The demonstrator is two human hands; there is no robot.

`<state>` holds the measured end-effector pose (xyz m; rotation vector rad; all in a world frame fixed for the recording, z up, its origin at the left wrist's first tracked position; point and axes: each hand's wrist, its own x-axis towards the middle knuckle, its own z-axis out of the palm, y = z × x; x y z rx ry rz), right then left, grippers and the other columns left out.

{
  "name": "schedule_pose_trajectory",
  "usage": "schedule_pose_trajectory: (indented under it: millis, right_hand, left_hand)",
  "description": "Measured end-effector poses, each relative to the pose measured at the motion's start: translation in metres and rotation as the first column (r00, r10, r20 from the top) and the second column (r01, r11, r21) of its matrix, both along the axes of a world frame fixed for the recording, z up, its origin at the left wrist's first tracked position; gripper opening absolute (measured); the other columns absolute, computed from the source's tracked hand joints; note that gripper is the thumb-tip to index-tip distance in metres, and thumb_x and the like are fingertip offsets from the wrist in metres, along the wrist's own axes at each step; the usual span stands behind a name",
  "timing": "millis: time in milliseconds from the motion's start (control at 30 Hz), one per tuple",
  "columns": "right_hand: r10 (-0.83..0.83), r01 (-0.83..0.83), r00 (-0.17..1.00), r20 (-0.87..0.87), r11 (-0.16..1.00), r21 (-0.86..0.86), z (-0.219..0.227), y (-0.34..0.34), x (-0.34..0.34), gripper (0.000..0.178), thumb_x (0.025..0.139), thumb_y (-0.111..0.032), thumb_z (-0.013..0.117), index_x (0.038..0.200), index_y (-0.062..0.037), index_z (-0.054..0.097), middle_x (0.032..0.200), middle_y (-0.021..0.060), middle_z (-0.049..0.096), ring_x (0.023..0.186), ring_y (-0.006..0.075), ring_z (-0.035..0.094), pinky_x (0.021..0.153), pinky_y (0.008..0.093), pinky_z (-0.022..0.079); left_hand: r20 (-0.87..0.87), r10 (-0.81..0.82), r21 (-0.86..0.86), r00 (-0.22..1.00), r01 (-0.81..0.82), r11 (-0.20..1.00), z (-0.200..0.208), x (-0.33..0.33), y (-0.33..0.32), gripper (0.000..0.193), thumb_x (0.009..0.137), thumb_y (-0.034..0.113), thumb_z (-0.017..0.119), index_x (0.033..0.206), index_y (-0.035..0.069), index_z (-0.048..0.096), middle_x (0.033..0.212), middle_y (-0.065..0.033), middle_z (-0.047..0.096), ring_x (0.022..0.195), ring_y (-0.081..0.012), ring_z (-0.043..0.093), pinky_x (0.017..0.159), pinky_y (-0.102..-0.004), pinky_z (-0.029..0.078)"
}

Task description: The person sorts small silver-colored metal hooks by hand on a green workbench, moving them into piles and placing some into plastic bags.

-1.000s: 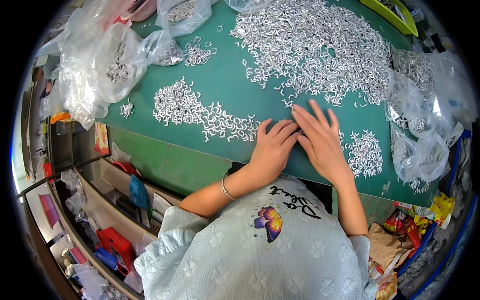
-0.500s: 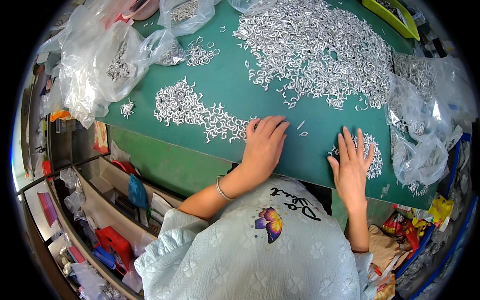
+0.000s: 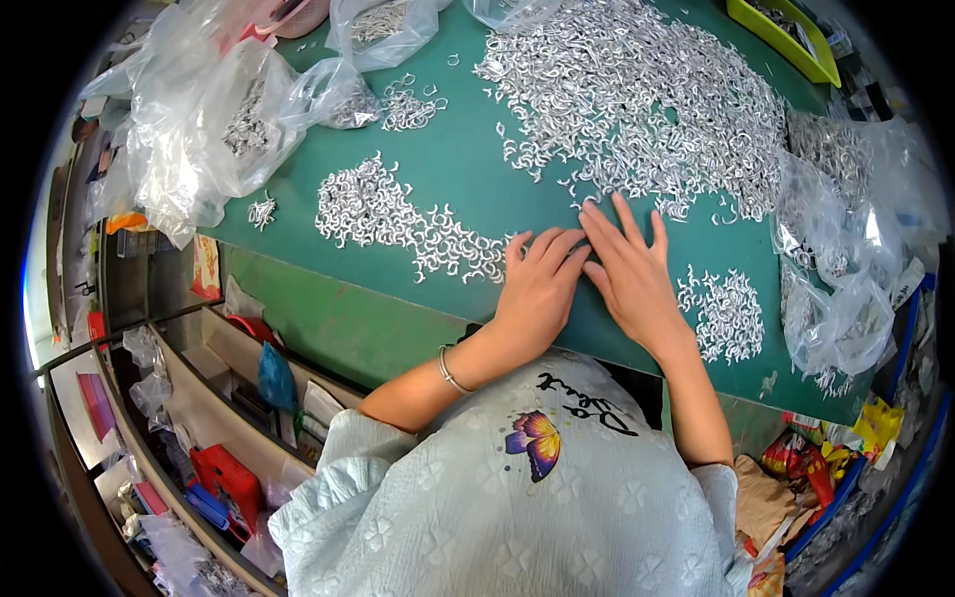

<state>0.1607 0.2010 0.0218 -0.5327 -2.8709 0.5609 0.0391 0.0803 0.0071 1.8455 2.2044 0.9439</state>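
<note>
My left hand [image 3: 542, 296] rests on the green table with fingers bent and thumb apart. Its thumb touches the right end of a spread of small silver curved metal pieces [image 3: 373, 209]. Close beside it my right hand [image 3: 634, 284] lies with fingers stretched and spread, its index side nearly meeting my left fingertips. What is under both palms is hidden. Just beyond my right fingertips begins a large heap of similar silver pieces [image 3: 637, 95]. A smaller pile of these pieces [image 3: 729, 313] sits to the right of my right hand.
Clear plastic bags [image 3: 199, 119] with metal parts stand at the left, and more bags [image 3: 836, 298] at the right edge. A yellow-green tray [image 3: 791, 40] is at the far right. Several metal rings [image 3: 410, 107] and a tiny cluster of pieces [image 3: 262, 211] lie on the left side.
My right hand has moved left from the small right pile to beside my left hand, uncovering that pile. Two loose pieces that lay between the hands are now hidden.
</note>
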Motion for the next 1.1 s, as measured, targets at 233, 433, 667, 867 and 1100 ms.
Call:
schedule_pose_trajectory:
  millis: [233, 433, 667, 867, 1100]
  right_hand:
    - [0.053, -0.04, 0.997, 0.051, 0.97, -0.238, 0.013, -0.015, 0.028, 0.05, 0.091, -0.02, 0.061, 0.137, -0.0038, 0.049, 0.145, 0.0073, 0.046, 0.14, 0.0314, 0.034, 0.112, 0.0613, 0.018]
    - [-0.033, 0.034, 0.999, -0.023, 0.999, 0.04, -0.003, 0.012, -0.005, 0.047, 0.092, -0.018, 0.06, 0.136, -0.0038, 0.05, 0.146, 0.0072, 0.046, 0.14, 0.031, 0.034, 0.112, 0.0614, 0.018]
    - [-0.017, 0.017, 1.0, -0.011, 1.0, -0.027, 0.007, 0.004, 0.004, 0.047, 0.092, -0.018, 0.06, 0.136, -0.0034, 0.05, 0.147, 0.007, 0.045, 0.141, 0.0297, 0.033, 0.112, 0.0615, 0.018]
    - [0.013, -0.015, 0.998, 0.063, 0.999, 0.034, 0.005, 0.009, 0.005, 0.043, 0.092, -0.02, 0.06, 0.131, -0.0017, 0.054, 0.143, 0.0083, 0.049, 0.14, 0.0281, 0.035, 0.113, 0.0605, 0.017]
    - [0.065, -0.066, 0.995, -0.077, 0.998, -0.016, 0.011, 0.014, -0.025, 0.043, 0.094, -0.024, 0.058, 0.131, -0.0014, 0.055, 0.143, 0.007, 0.049, 0.141, 0.0275, 0.033, 0.113, 0.0612, 0.016]
  left_hand:
    - [0.055, 0.047, -0.024, 0.997, -0.046, 0.999, -0.002, -0.008, -0.013, 0.036, 0.081, 0.0, 0.061, 0.117, 0.001, 0.058, 0.124, -0.0122, 0.054, 0.115, -0.0287, 0.052, 0.098, -0.0461, 0.034]
    - [0.027, -0.027, -0.039, 0.999, 0.028, 0.999, -0.008, 0.002, -0.002, 0.038, 0.081, -0.001, 0.063, 0.119, 0.002, 0.058, 0.124, -0.0102, 0.054, 0.116, -0.0284, 0.051, 0.096, -0.0444, 0.035]
    - [0.069, -0.074, -0.026, 0.995, 0.076, 0.997, -0.009, 0.006, -0.009, 0.038, 0.08, -0.003, 0.062, 0.117, 0.001, 0.058, 0.124, -0.0117, 0.053, 0.117, -0.0301, 0.05, 0.097, -0.0451, 0.034]
    - [0.143, -0.094, 0.045, 0.985, 0.088, 0.995, 0.0, -0.001, -0.011, 0.035, 0.079, -0.005, 0.063, 0.113, 0.0, 0.06, 0.122, -0.0132, 0.056, 0.115, -0.0304, 0.053, 0.096, -0.0451, 0.036]
    - [0.151, -0.101, 0.076, 0.983, 0.09, 0.993, -0.004, 0.003, -0.011, 0.039, 0.075, -0.005, 0.062, 0.114, -0.002, 0.059, 0.122, -0.0145, 0.055, 0.117, -0.0305, 0.051, 0.099, -0.0469, 0.036]
